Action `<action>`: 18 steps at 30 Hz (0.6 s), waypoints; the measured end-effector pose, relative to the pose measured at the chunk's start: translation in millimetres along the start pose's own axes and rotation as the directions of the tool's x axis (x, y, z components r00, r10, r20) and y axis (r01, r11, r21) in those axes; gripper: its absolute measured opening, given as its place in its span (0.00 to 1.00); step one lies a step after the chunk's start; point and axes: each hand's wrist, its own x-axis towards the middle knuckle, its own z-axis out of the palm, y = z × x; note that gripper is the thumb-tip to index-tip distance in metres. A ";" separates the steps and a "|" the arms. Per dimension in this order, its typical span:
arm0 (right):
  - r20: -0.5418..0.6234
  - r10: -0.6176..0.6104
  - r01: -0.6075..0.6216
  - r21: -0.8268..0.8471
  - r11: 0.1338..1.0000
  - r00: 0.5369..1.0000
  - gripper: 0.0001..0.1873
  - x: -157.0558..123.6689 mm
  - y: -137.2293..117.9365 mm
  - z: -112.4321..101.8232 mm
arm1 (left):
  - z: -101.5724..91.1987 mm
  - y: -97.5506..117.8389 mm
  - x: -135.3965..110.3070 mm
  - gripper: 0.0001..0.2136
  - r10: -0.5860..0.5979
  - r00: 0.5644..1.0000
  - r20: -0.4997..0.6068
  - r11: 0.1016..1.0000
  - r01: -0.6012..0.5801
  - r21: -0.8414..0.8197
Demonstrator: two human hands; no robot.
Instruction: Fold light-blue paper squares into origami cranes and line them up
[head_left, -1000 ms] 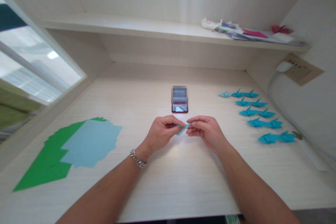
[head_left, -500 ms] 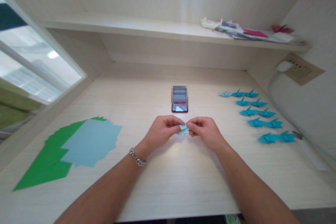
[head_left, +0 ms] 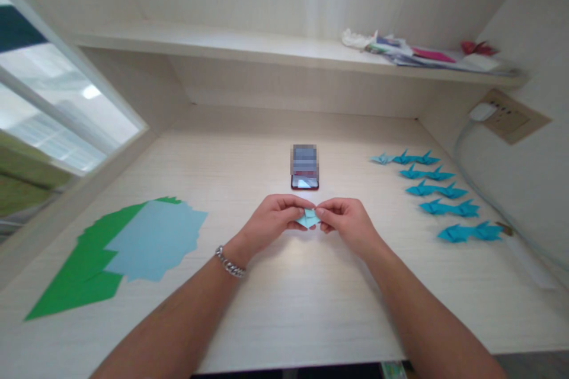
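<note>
A small light-blue folded paper (head_left: 308,219) is held between my two hands, over the middle of the desk. My left hand (head_left: 279,213) pinches its left side, thumb on top and fingers behind. On the right side, my right hand (head_left: 343,216) grips the paper's corner between thumb and fingertips. The fingers cover both of its side edges. Just beyond my hands lies a phone (head_left: 304,167) with its screen lit and partly blurred.
Several blue origami cranes (head_left: 436,190) stand in rows at the right. Light-blue sheets (head_left: 155,240) overlap green sheets (head_left: 84,269) on the left. A shelf (head_left: 267,50) crosses the back; a charger cable (head_left: 462,157) hangs along the right wall.
My left thumb and fingers have shifted on the folded paper, and more of its front face shows now, in a pointed shape. The right hand stays nearly still.
</note>
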 end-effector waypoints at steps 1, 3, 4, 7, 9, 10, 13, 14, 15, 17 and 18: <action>-0.007 0.001 -0.001 0.000 1.000 1.000 0.16 -0.2 0.0 0.3 | 0.0 0.2 0.2 0.09 -0.014 1.000 -0.003 0.999 0.014 -0.038; -0.024 0.002 -0.002 -0.002 1.000 1.000 0.16 -0.5 -0.1 1.0 | 0.2 0.5 0.5 0.11 -0.031 0.999 -0.016 0.996 0.029 -0.082; -0.032 0.001 -0.001 -0.003 1.000 0.999 0.16 -0.6 -0.1 1.3 | 0.4 0.7 0.6 0.11 -0.033 0.999 -0.025 0.996 0.031 -0.085; -0.053 -0.011 0.010 -0.024 1.000 0.999 0.15 -0.7 0.0 2.2 | 0.4 0.7 1.0 0.10 -0.013 0.998 -0.053 1.000 0.012 -0.023; -0.059 -0.025 0.022 -0.054 0.998 0.998 0.15 -0.9 0.3 2.9 | 0.1 0.3 1.4 0.09 0.020 0.998 -0.057 0.998 -0.016 0.067; -0.059 -0.032 0.028 -0.070 0.997 0.998 0.15 -1.1 0.5 3.3 | -0.1 0.0 1.6 0.09 0.036 0.998 -0.058 0.993 -0.030 0.112; -0.053 -0.044 0.038 -0.098 0.994 0.998 0.14 -1.6 1.6 4.8 | -0.5 -0.7 2.3 0.09 0.065 0.994 -0.084 0.983 -0.049 0.180; -0.053 -0.047 0.041 -0.101 0.994 0.998 0.14 -1.7 2.0 5.1 | -0.6 -0.8 2.5 0.09 0.069 0.993 -0.096 0.982 -0.051 0.180; -0.053 -0.048 0.043 -0.101 0.994 0.997 0.14 -1.9 2.4 5.5 | -0.7 -0.7 2.6 0.09 0.073 0.992 -0.104 0.983 -0.054 0.176; -0.054 -0.052 0.047 -0.095 0.994 0.997 0.14 -2.0 2.9 5.8 | -0.5 -0.4 2.5 0.10 0.082 0.991 -0.109 0.983 -0.062 0.170; -0.054 -0.055 0.050 -0.088 0.995 0.997 0.14 -2.0 2.9 6.0 | -0.2 -0.3 2.4 0.10 0.089 0.990 -0.111 0.983 -0.069 0.172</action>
